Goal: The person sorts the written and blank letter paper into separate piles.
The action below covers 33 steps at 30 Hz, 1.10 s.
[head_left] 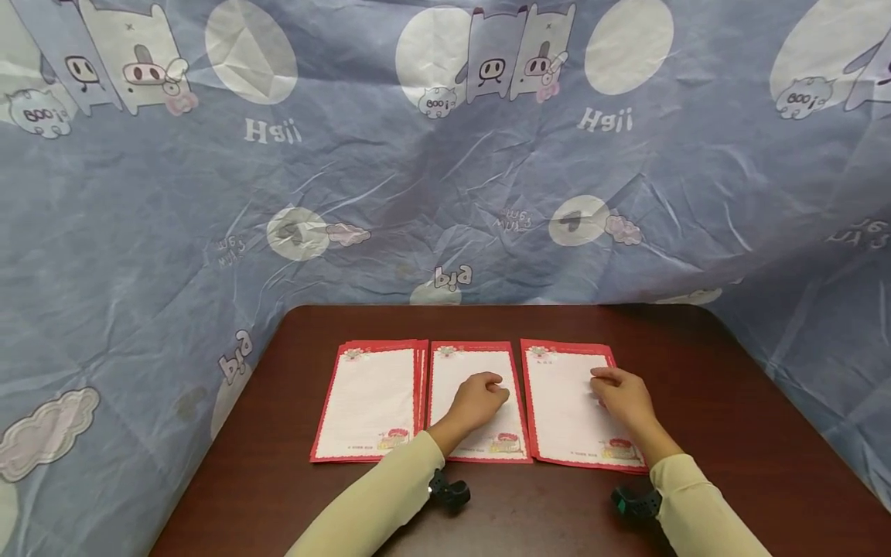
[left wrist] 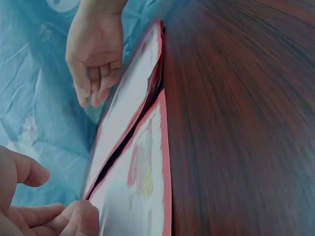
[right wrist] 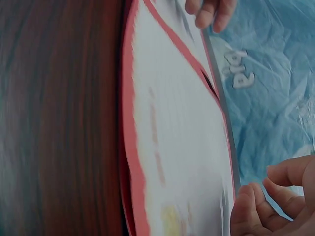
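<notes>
Three piles of red-bordered white paper lie side by side: a left pile (head_left: pixel 369 402), a middle pile (head_left: pixel 448 375) and a right pile (head_left: pixel 560 410). Above the middle pile hovers my left hand (head_left: pixel 476 404), its fingers loosely bent with nothing between them. My right hand (head_left: pixel 626 401) is over the right side of the right pile, fingers relaxed and holding nothing. In the left wrist view, thumb and fingers of the left hand (left wrist: pixel 44 216) stand apart. The right wrist view shows the right hand (right wrist: pixel 275 201) beside the paper, also without anything in its grasp.
The piles sit on a dark brown wooden table (head_left: pixel 529 510) with rounded far corners. Behind it hangs a blue cartoon-printed cloth (head_left: pixel 431 170), which also runs along both sides. Black straps (head_left: pixel 448 491) circle the wrists over cream sleeves.
</notes>
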Available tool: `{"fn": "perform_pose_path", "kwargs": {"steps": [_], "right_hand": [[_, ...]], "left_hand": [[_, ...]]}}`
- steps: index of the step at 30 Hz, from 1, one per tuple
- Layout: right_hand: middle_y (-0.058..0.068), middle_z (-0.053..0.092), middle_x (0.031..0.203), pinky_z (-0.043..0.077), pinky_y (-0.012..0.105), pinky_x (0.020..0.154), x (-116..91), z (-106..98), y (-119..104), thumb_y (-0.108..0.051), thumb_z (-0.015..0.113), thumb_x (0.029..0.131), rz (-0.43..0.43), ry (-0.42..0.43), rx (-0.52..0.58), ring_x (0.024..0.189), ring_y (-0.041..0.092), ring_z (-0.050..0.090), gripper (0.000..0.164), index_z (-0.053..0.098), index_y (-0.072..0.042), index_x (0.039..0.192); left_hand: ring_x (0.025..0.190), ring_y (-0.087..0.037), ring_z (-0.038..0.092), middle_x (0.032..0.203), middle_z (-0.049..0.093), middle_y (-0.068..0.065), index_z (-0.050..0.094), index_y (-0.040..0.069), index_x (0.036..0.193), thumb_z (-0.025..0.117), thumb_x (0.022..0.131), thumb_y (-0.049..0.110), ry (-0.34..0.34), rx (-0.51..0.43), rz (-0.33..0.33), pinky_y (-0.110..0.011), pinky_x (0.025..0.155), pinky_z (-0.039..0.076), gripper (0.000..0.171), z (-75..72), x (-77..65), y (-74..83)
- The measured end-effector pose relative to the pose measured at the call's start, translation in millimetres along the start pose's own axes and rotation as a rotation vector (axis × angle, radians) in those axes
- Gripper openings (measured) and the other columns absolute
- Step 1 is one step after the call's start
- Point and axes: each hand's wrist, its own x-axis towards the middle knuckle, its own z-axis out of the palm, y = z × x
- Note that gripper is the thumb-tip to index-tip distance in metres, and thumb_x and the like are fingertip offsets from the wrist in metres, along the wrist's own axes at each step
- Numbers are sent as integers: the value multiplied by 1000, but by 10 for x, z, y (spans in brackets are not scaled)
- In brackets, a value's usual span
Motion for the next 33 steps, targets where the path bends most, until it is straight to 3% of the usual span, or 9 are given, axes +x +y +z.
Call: {"fn": "perform_pose_path", "kwargs": {"steps": [7, 19, 25, 33], "right_hand": [[23, 70, 111, 51, 24, 66, 19, 310, -133, -14, 61, 100, -43, -75, 20, 84, 22, 65, 38, 61, 10, 129], [20, 71, 109, 55, 29, 71, 26, 745, -379, -11, 64, 96, -108, -188, 36, 90, 22, 68, 36, 63, 11, 124], [23, 71, 110, 54, 30, 72, 16, 806, -455, -9, 65, 96, -103, -219, 46, 93, 25, 70, 36, 63, 12, 124], [23, 69, 113, 58, 38, 81, 11, 883, -515, -9, 64, 98, -73, -247, 82, 95, 26, 70, 35, 63, 11, 126]], "left_hand": [[84, -13, 62, 97, 71, -1, 69, -2, 124, 67, 89, 20, 42, -22, -54, -34, 78, 52, 41, -276, -54, -156], [102, -27, 64, 112, 67, -11, 60, -7, 133, 64, 96, 21, 85, 3, -117, -45, 87, 53, 47, -781, -205, -373], [116, -34, 61, 126, 64, -19, 58, -8, 135, 63, 98, 23, 73, 20, -145, -50, 96, 50, 48, -894, -258, -386], [111, -32, 63, 124, 64, -21, 58, -8, 133, 64, 98, 23, 64, 20, -165, -49, 95, 51, 48, -913, -262, -422]]}}
